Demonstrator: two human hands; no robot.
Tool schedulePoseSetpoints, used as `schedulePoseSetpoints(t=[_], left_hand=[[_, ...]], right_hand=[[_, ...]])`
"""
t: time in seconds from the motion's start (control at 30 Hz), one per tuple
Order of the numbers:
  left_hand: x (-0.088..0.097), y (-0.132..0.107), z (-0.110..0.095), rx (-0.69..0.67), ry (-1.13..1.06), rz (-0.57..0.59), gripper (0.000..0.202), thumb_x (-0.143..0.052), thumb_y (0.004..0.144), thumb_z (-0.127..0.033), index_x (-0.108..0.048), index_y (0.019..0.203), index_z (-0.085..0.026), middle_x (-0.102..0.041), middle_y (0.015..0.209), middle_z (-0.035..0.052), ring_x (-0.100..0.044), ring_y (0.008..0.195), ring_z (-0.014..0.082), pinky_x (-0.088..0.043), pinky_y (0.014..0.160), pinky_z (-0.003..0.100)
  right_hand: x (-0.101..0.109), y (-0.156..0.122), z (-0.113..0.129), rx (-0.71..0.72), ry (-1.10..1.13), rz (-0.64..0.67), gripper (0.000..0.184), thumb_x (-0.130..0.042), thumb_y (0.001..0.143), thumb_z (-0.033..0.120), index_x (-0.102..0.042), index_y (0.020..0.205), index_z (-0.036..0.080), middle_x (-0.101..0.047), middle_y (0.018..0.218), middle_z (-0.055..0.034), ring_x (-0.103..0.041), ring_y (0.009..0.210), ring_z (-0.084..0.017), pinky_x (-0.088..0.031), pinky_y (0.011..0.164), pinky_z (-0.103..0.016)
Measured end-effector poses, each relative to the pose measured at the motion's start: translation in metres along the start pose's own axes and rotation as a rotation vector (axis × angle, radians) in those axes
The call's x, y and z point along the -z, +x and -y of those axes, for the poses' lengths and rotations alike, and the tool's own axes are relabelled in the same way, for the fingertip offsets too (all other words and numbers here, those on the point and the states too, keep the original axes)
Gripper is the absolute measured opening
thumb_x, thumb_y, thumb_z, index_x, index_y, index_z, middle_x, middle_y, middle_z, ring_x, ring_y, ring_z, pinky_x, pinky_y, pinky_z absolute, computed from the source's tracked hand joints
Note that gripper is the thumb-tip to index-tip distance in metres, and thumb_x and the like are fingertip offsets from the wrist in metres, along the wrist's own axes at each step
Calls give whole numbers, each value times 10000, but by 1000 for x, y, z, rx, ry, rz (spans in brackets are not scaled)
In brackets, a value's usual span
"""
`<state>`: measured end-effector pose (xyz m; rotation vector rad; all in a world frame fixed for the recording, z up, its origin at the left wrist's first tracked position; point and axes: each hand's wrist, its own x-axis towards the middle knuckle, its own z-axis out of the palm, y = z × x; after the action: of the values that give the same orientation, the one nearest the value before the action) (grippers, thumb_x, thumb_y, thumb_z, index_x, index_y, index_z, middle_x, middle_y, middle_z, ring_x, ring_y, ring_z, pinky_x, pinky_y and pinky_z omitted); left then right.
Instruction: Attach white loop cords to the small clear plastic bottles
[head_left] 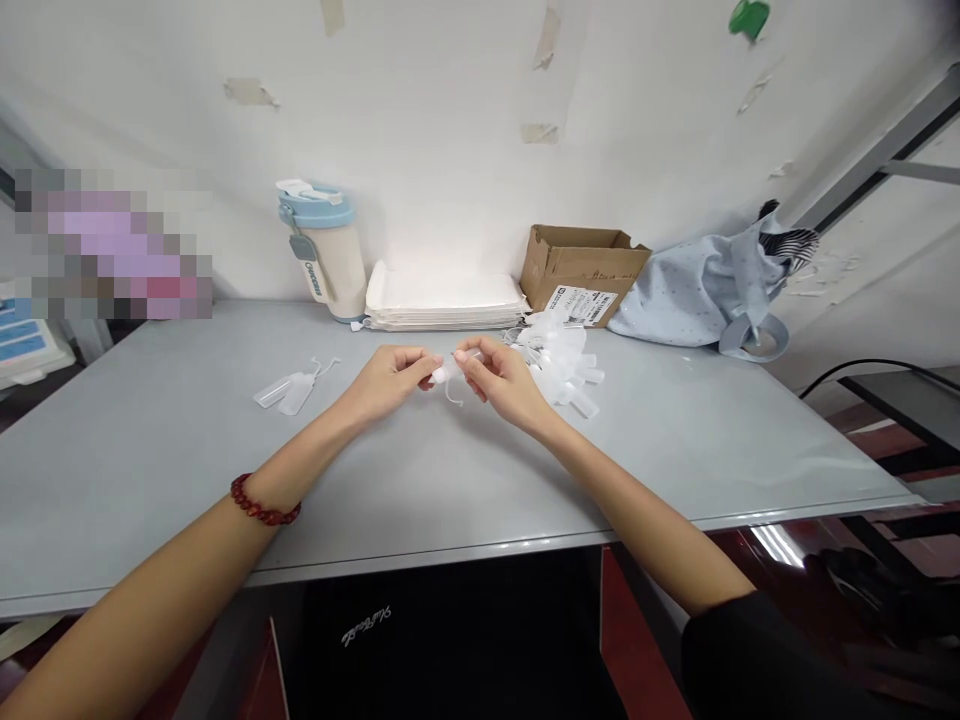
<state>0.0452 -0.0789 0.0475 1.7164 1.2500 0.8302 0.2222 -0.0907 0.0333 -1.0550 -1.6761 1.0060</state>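
Observation:
My left hand [390, 382] and my right hand [501, 382] meet over the middle of the grey table [150, 460]. Together they pinch one small clear plastic piece [448, 373] with a thin white string hanging from it. Both hands have their fingers closed on it. Just right of my right hand lies a pile of the same clear plastic pieces [562, 358]. Two more clear pieces with strings [291, 389] lie apart on the table, left of my left hand. A red bead bracelet [261, 503] is on my left wrist.
Against the wall stand a cream tumbler with a blue lid [326, 252], a stack of white flat packets [444, 297], an open cardboard box [581, 270] and a light blue cloth bag [709, 292]. A black cable [862, 366] runs at the right edge.

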Motion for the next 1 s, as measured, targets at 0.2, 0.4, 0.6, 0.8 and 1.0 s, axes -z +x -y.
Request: schedulePoseSetpoints(t=[0.2, 0.4, 0.6, 0.8, 1.0], left_hand=[[-1, 2, 5, 112, -362, 174, 352, -559, 830, -467, -627, 669, -161, -560, 664, 33, -533, 679, 166, -435, 704, 314], [2, 1, 5, 107, -553, 224, 347, -606, 833, -411, -587, 598, -157, -491, 631, 12, -467, 609, 135, -384, 611, 289], [-3, 1, 7, 148, -632, 217, 362, -644, 807, -406, -551, 567, -152, -486, 621, 11, -437, 580, 124, -364, 585, 289], [-6, 1, 9, 121, -395, 133, 379, -662, 752, -496, -630, 630, -138, -538, 620, 27, -492, 628, 149, -412, 663, 310], [-7, -1, 2, 43, -39, 44, 418, -584, 775, -543, -631, 606, -164, -591, 605, 35, -610, 745, 216, -440, 695, 302]], right_hand=[[-1, -1, -1, 124, -138, -114, 260, -536, 879, 423, -566, 972, 182, -545, 685, 27, -508, 625, -99, -397, 566, -215], [-1, 2, -11, 313, -363, -129, 251, -509, 910, 391, -575, 1021, 175, -623, 903, -57, -551, 752, -143, -444, 640, -252], [1, 2, -16, 375, -623, -45, 294, -384, 965, 347, -572, 1025, 129, -621, 878, -101, -561, 794, -195, -406, 691, -296], [1, 2, -7, 143, -484, 11, 287, -388, 952, 363, -545, 812, 168, -511, 628, 7, -466, 606, -132, -319, 594, -260], [6, 6, -1, -228, -50, 99, 383, -504, 880, 444, -416, 611, 187, -318, 522, 65, -283, 471, -71, -218, 478, -238]])
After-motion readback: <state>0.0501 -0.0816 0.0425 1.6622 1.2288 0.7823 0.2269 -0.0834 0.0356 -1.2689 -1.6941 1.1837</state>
